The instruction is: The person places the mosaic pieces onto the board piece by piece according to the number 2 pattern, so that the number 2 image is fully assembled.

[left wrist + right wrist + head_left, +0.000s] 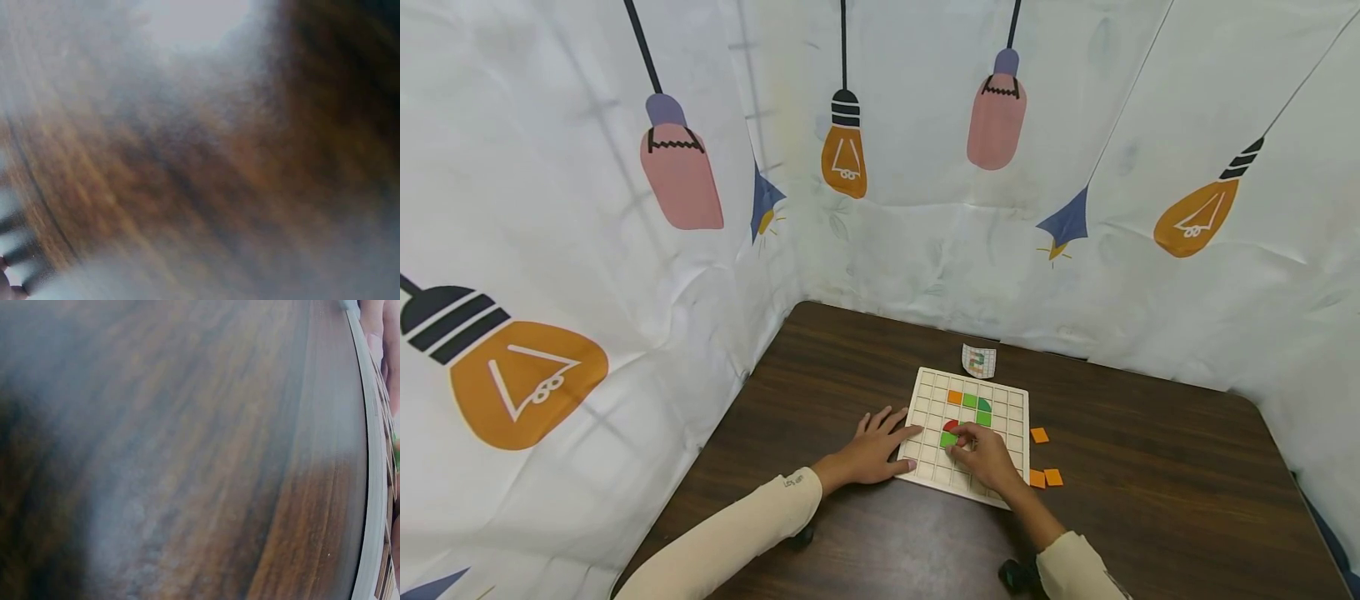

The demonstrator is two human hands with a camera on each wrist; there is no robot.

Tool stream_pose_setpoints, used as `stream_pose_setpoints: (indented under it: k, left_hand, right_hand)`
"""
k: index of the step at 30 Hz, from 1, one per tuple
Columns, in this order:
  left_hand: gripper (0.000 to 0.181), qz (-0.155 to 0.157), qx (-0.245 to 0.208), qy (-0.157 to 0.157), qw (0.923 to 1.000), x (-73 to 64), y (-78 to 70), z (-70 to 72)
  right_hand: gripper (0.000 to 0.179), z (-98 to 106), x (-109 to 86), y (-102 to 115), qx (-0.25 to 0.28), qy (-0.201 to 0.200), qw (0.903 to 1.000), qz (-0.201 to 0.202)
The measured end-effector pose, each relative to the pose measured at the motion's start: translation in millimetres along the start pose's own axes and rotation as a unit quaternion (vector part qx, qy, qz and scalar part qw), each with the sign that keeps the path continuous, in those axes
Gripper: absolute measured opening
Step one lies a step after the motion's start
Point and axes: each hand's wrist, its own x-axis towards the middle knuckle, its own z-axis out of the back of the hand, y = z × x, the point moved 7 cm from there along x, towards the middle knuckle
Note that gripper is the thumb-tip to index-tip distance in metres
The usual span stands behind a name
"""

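A pale grid board (928,392) lies on the brown table. My left hand (876,450) rests at its left edge with the fingers spread, some of them on the board. Over the board's lower middle, my right hand (988,458) pinches at a green square tile (948,439) between thumb and fingers, partly hiding it. Just above that tile is a red rounded tile (951,425). Farther up the grid sit an orange square (954,397), a green square (970,401), a dark green quarter-round tile (984,405) and another green square (983,418).
Loose orange squares (1039,435) lie right of the board. Behind it is a small paper card (979,362) with a coloured grid pattern. White printed sheeting (895,250) hangs along the table's back and left. Both wrist views show mostly blurred tabletop (187,175).
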Motion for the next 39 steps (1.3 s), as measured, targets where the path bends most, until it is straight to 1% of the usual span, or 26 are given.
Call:
stream_pose_setpoints:
  k: [6, 16, 23, 26, 32, 33, 35, 39]
  left_hand:
    - [0.064, 0.002, 0.003, 0.005, 1.0, 0.5, 0.6, -1.0]
    - [0.064, -0.004, 0.001, -0.003, 1.0, 0.5, -0.8, 0.8]
    - [0.064, 0.003, 0.003, 0.002, 1.0, 0.3, -1.1, 0.8]
    - [0.064, 0.003, 0.002, -0.001, 1.0, 0.4, -0.9, 1.2]
    - [0.064, 0.008, 0.005, 0.001, 1.0, 0.5, -0.9, 1.8]
    - [0.064, 0.008, 0.006, 0.003, 0.9999, 0.4, -1.0, 1.7]
    - [0.064, 0.009, 0.009, 0.005, 0.9999, 0.1, -1.3, 1.4]
    - [0.064, 0.007, 0.006, 0.004, 1.0, -0.7, -2.4, 1.7]
  right_hand:
    - [0.02, -0.8, 0.2, -0.5, -0.013, -0.002, 0.9999, 0.002]
    - [0.019, 0.2, -0.4, 3.0, -0.02, 0.0, 0.9998, 0.003]
    - [0.017, -0.5, 0.6, 3.1, -0.026, 0.001, 0.9996, 0.007]
    - [0.016, -0.7, 1.3, 3.3, -0.03, 0.001, 0.9995, 0.009]
    - [0.017, -1.2, 2.3, 2.7, -0.037, 0.004, 0.9993, 0.003]
    - [0.017, -1.2, 2.2, 2.2, -0.034, 0.006, 0.9994, -0.002]
    - [0.019, -0.5, 1.4, 2.1, -0.029, 0.005, 0.9996, 0.001]
    - [0.02, 5.2, -2.2, 2.7, -0.004, 0.003, 0.9997, 0.024]
